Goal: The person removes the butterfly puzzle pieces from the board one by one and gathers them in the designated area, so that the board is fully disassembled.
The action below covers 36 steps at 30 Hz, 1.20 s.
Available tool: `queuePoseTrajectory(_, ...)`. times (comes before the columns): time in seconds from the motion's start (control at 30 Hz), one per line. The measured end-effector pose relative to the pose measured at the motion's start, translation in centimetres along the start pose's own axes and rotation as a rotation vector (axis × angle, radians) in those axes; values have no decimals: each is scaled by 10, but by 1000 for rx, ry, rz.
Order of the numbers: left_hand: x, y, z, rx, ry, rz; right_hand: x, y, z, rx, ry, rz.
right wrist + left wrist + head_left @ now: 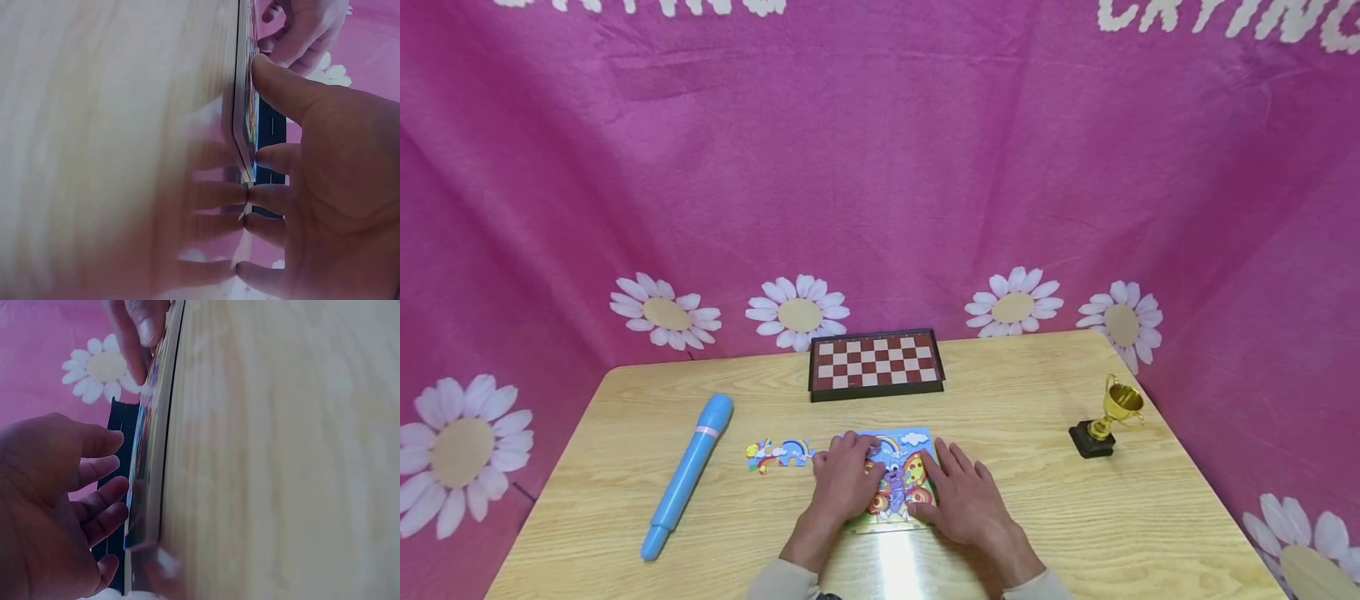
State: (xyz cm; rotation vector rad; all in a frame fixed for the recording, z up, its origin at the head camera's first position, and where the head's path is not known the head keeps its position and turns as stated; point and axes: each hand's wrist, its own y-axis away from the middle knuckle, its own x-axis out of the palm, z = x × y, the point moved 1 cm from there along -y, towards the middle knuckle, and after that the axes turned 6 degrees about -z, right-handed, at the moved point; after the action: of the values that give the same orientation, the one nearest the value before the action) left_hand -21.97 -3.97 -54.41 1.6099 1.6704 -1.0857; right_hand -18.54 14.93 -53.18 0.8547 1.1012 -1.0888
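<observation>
My left hand point(844, 479) and right hand point(964, 493) lie flat, fingers spread, pressing the colourful cartoon jigsaw puzzle board point(901, 467) on the light wooden surface point(1037, 517). Loose rainbow puzzle piece point(778, 454) just left; blue plastic tube point(687, 473) further left.

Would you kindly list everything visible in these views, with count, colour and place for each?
Table: one, light wood, under everything.
Chessboard: one, red and white with dark frame, far centre of the table.
Trophy cup: one, gold on black base, right side.
Blue tube: one, light blue with a pink band, left side, lying flat.
Jigsaw puzzle: one, multicoloured, near centre, under both hands.
Loose puzzle section: one, multicoloured, just left of the puzzle.
Backdrop: one, pink with white daisies, behind and around the table.
Left hand: fingers spread flat on the puzzle.
Right hand: fingers flat on the puzzle's right edge.
</observation>
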Motion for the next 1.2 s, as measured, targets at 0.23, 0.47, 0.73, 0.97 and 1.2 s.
queuePoseTrajectory(0.23,6,-2,-11,64,-35,17,1,2,-3,46,-25,-2)
queuePoseTrajectory(0.47,11,-4,-17,62,-87,43,0,4,-4,40,-16,3)
queuePoseTrajectory(0.73,12,-5,-21,59,-89,47,-2,4,-4,39,-13,10)
queuePoseTrajectory(0.97,14,-6,-22,52,-102,62,-2,4,-5,28,-9,25)
queuePoseTrajectory(1.2,15,-8,-24,20,-99,80,-1,5,-4,22,4,19)
